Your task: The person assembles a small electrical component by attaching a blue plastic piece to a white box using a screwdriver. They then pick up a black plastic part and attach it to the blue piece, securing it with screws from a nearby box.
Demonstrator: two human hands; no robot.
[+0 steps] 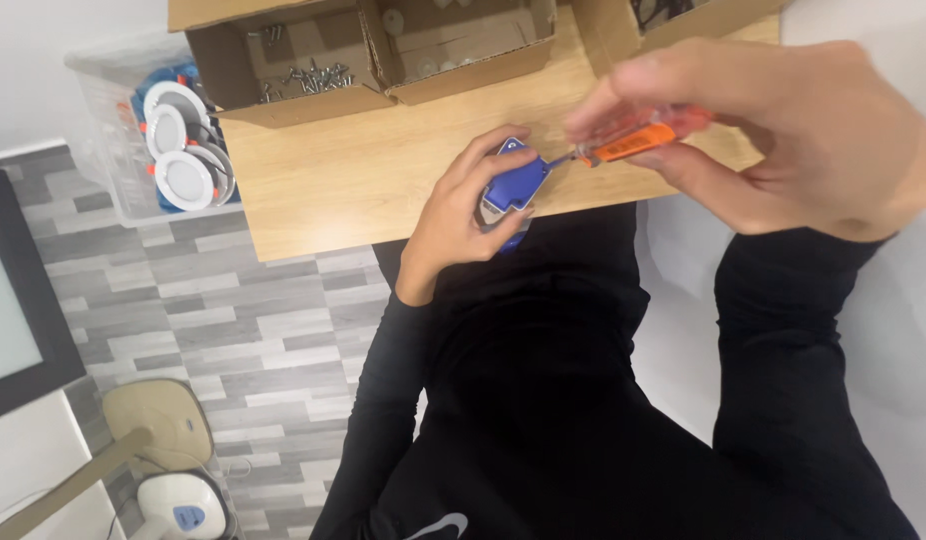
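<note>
The left hand (453,225) gripped the blue device (516,186) steady against the table (353,180) edge so the orange screwdriver (633,140), grasped by the right hand (783,130), met it.

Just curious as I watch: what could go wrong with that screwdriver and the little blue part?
The screwdriver tip might slip off the blue part and jab the left hand cupping it. The part is held in the air at the table edge, so a loosened screw could drop to the floor.
</note>
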